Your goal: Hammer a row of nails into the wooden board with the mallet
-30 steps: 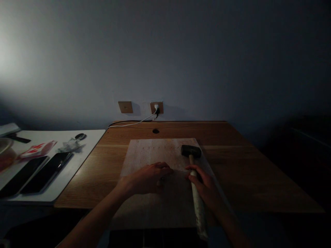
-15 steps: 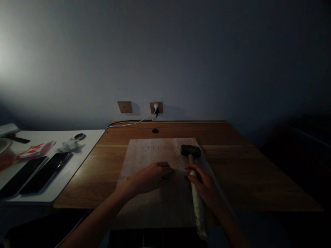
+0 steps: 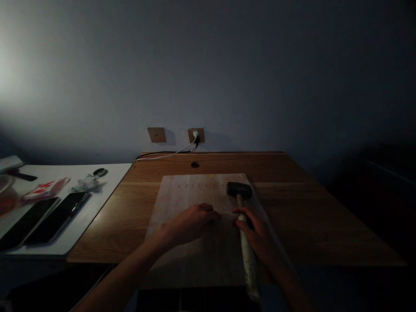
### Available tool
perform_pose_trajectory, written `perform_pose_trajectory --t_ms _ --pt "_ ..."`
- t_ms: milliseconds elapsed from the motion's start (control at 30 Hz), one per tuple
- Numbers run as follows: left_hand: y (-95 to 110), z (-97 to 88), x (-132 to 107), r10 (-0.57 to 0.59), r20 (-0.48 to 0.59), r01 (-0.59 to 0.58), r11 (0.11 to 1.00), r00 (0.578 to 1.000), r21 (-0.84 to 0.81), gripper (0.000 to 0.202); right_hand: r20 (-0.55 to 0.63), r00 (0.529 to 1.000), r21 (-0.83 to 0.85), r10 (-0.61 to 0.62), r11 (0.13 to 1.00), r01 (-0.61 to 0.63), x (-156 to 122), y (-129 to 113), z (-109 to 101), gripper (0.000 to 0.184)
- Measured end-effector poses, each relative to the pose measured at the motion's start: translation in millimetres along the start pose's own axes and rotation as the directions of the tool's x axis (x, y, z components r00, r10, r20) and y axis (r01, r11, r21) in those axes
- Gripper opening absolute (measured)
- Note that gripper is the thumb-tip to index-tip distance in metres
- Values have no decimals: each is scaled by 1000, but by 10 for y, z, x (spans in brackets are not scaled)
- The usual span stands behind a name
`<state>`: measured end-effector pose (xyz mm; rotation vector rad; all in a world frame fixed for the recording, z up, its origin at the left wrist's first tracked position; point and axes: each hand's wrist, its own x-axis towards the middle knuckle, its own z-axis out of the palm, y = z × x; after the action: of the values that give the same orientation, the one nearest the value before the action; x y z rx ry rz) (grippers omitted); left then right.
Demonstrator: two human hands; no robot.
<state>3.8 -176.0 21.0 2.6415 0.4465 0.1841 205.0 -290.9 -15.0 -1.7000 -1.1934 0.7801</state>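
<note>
My right hand [image 3: 255, 229] is closed around the pale, worn handle of a rubber mallet [image 3: 239, 190]. Its black head lies over the right side of a light wooden board [image 3: 182, 203], and the handle's end points toward me. To the left of the mallet, my left hand [image 3: 198, 221] is over the middle of the board with its fingers drawn together. Whatever they may pinch is too small or dark to make out. A row of small dark dots [image 3: 199, 185], nails or holes, runs across the board's far part.
Beneath the board is a wooden desk [image 3: 308, 221] with a round cable hole [image 3: 195, 164]. On a white table [image 3: 113, 182] at the left lie two phones [image 3: 58, 216], a red-and-white packet [image 3: 47, 189] and crumpled plastic [image 3: 87, 184]. Cables run to a wall socket [image 3: 201, 135].
My left hand's fingertips have shifted slightly to the right, and the fingers are a little more curled. The mallet and my right hand have stayed in place.
</note>
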Motion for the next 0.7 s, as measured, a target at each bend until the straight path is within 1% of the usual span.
perform_pose_trajectory --t_ms 100,167,300,400,567,700 --pt "-17 25 2 14 -29 -13 999 999 32 26 -9 1000 -6 2 1000 -2 2 2 -1 35" --pt "-10 12 -3 27 -28 -26 999 999 46 27 -25 1000 -13 -9 1000 8 4 7 -2 33" --pt "20 -63 -22 17 -28 -16 999 999 32 29 -32 999 -14 -11 1000 10 4 19 7 31" --pt "-4 -129 -24 6 -44 -6 1000 999 13 33 -36 999 -6 -6 1000 5 1 21 11 31" --pt "-190 -220 29 -3 -103 4 1000 995 3 31 -32 999 4 8 1000 -8 4 -4 1 34" --pt "-392 -257 152 -13 -151 13 1000 988 -3 27 -65 998 39 17 999 -14 -1 -22 2 31"
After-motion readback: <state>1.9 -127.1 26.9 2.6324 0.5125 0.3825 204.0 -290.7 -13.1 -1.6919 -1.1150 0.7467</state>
